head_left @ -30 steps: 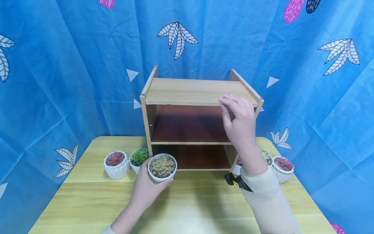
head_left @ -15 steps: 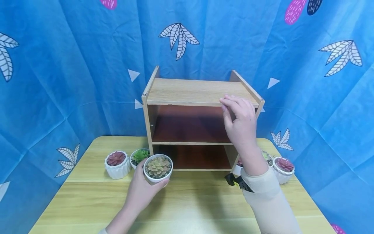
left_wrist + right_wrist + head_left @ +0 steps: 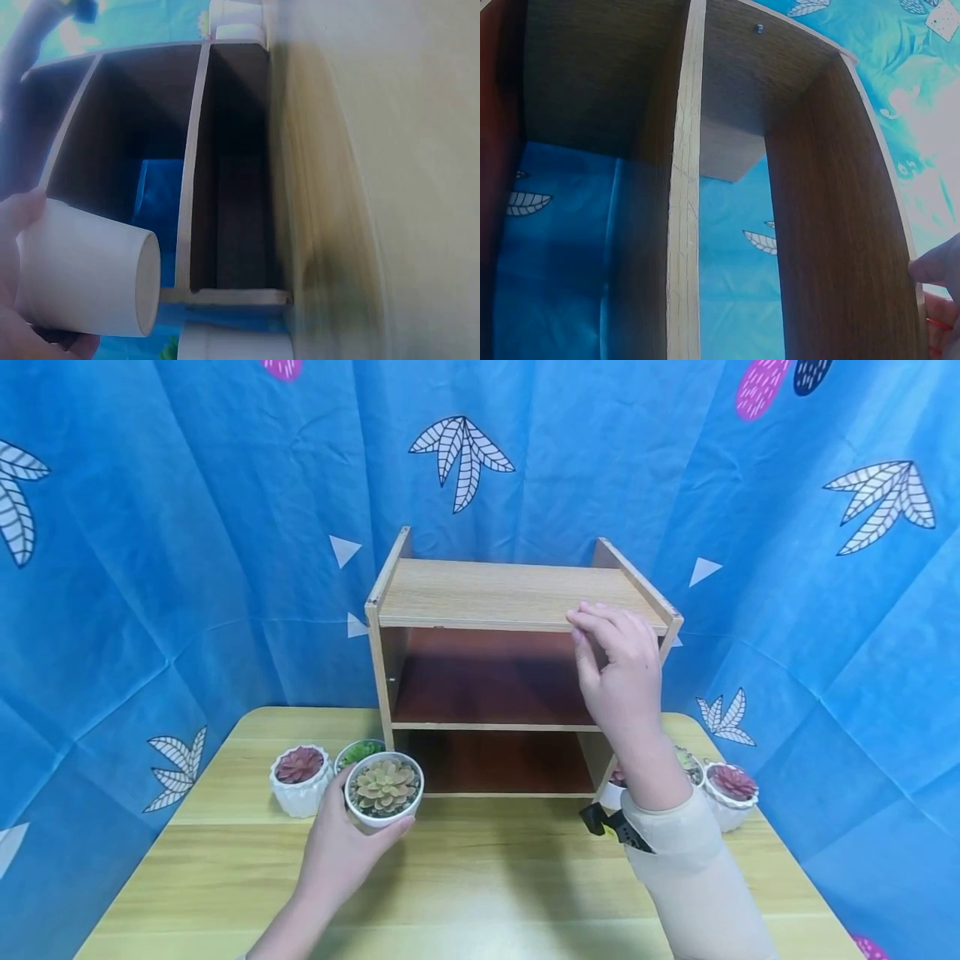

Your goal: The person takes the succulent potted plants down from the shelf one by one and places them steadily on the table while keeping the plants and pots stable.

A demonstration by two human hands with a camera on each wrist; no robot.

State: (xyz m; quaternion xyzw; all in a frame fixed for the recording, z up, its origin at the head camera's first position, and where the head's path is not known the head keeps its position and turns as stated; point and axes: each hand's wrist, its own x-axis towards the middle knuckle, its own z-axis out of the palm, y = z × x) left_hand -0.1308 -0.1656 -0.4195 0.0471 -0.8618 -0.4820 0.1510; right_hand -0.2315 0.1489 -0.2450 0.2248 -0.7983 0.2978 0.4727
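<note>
My left hand [image 3: 337, 843] grips a white pot with a pale green-brown succulent [image 3: 384, 787], held upright in front of the shelf's lower left corner. In the left wrist view the plain side of this pot [image 3: 86, 270] faces the camera, fingers around its rim end. A small wooden shelf [image 3: 502, 593] with two open compartments stands at the back of the table. At the right part of its top board, my right hand [image 3: 622, 672] holds the front edge; the right wrist view shows the thumb [image 3: 934, 264] right at that edge, with fingers beyond it.
Left of the shelf stand a ribbed white pot with a red succulent [image 3: 298, 781] and a partly hidden green succulent [image 3: 362, 752]. Several more potted succulents, one a red succulent [image 3: 733, 783], stand on the right, partly behind the forearm. Blue patterned cloth [image 3: 247, 527] surrounds the wooden table [image 3: 465, 877].
My left hand has carried the potted succulent a short way left, away from the shelf's opening, and it now covers more of the green succulent behind. My right hand stays at the top board.
</note>
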